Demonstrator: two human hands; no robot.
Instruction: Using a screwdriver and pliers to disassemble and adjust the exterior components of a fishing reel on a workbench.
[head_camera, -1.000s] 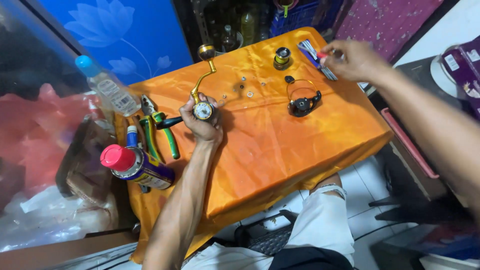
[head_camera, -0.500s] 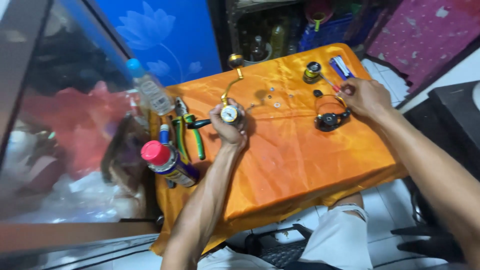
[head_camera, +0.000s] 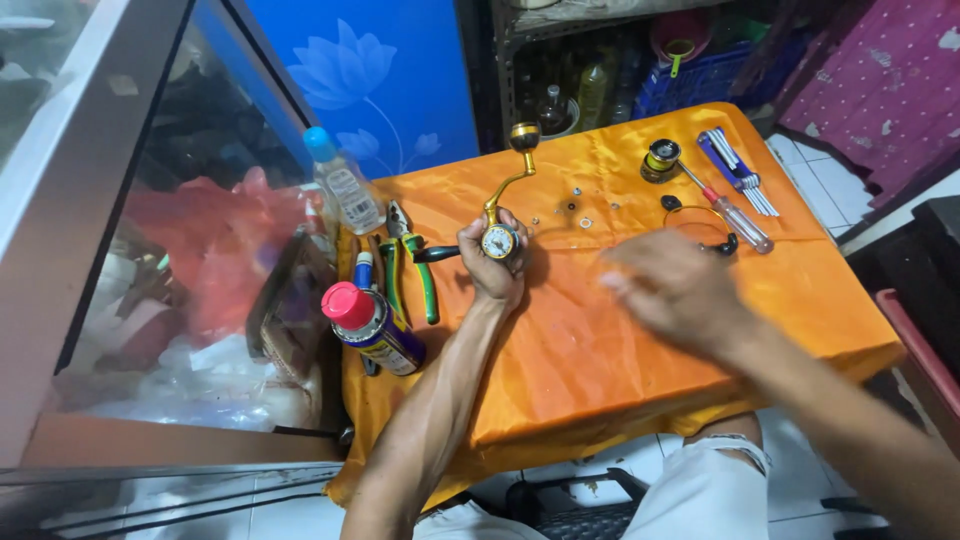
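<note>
Head view, looking down on a small tabletop (head_camera: 600, 360) draped in orange cloth. The left hand (head_camera: 492, 262) is closed in a firm grip around a gold fishing-reel body (head_camera: 499, 241), its round face turned up toward the camera; the gold crank handle (head_camera: 510, 170) rises from it toward the far edge and ends in a dark knob. The right hand (head_camera: 672, 290) is motion-blurred over the cloth just right of centre, apart from the reel; whether its grip is open or closed on some small part cannot be told.

The reel sits entirely inside the left grip, left of centre on the tabletop, with the right hand near it on the right but not touching. A sound way to work here, by judgement: keep the reel steady and face-up in the left hand, and bring any tool or part in squarely from the right, so that the tiny washers and screws (head_camera: 577, 207) lying on the cloth just beyond are not swept off.

Also shown: pliers with green handles (head_camera: 412, 262) and a spray can with a red cap (head_camera: 370, 325) at left; a screwdriver (head_camera: 728, 209), a spool (head_camera: 660, 160) and a set of hex keys (head_camera: 738, 172) at far right.
</note>
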